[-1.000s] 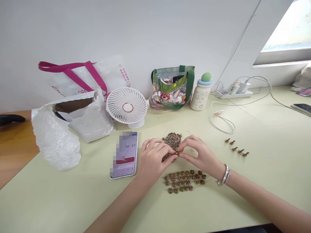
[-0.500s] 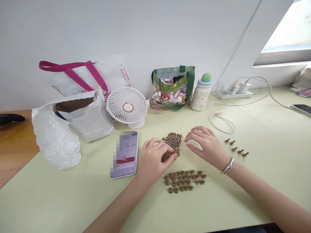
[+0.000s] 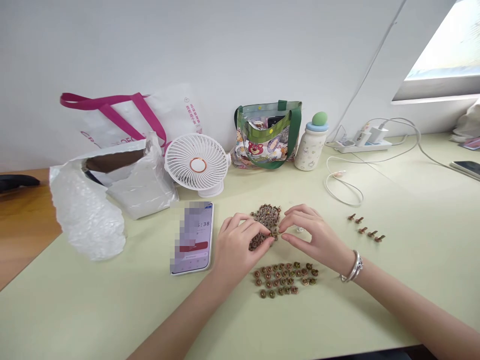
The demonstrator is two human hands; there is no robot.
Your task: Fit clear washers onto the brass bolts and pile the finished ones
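Between the thumb and fingertips of my left hand (image 3: 240, 240) is a small brass-coloured screw (image 3: 275, 234), held sideways over the edge of a pile of loose screws (image 3: 267, 216). My right hand (image 3: 315, 232) pinches at the free end of that same screw; whether a tiny part sits in those fingertips is too small to tell. A few small clear pieces (image 3: 300, 229) show partly behind the right fingers. Nearer to me, several screws stand head-down in uneven rows (image 3: 281, 281) on the pale green table (image 3: 232, 325).
Several screws (image 3: 371, 234) lie apart on the right. Left of my hands lies a phone (image 3: 195, 245). Behind stand a white fan (image 3: 197, 165), a green-trimmed bag (image 3: 268, 137), a bottle (image 3: 310, 147) and a power strip (image 3: 362, 146). Bubble wrap (image 3: 90, 215) is at far left.
My right hand has moved left from above the clear pieces, and its fingers have closed at the end of the screw. My left hand has stayed nearly in place.
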